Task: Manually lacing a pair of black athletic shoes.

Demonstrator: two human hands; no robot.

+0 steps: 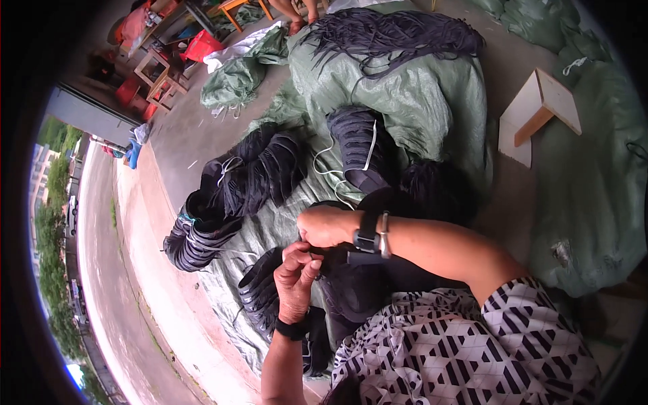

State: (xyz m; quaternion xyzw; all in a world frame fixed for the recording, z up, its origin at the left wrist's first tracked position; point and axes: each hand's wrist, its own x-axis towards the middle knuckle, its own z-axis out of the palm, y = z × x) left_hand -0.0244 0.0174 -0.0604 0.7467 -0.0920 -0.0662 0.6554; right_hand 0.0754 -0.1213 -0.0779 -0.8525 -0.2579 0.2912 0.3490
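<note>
My left hand [295, 280] is raised in front of my lap, its thumb and fingers pinched together. My right hand [327, 226] reaches across from the right and is bent down, fingers closed and mostly hidden, close to the left fingertips. What they hold is too dark and small to make out. Below them a dark piece [351, 293] lies by my lap. Beside my left hand is a stack of black curved pieces [258, 287]. A similar stack [361, 145] with a white cord lies beyond my hands, next to a dark stringy bundle [439, 189].
More black stacks [202, 236] lie on a green woven sheet [229, 283] to the left. Long dark strips [398, 37] cover a stuffed green sack [412, 101] ahead. A wooden stool [540, 111] lies tipped at right. At the far edge are another person's feet [297, 25].
</note>
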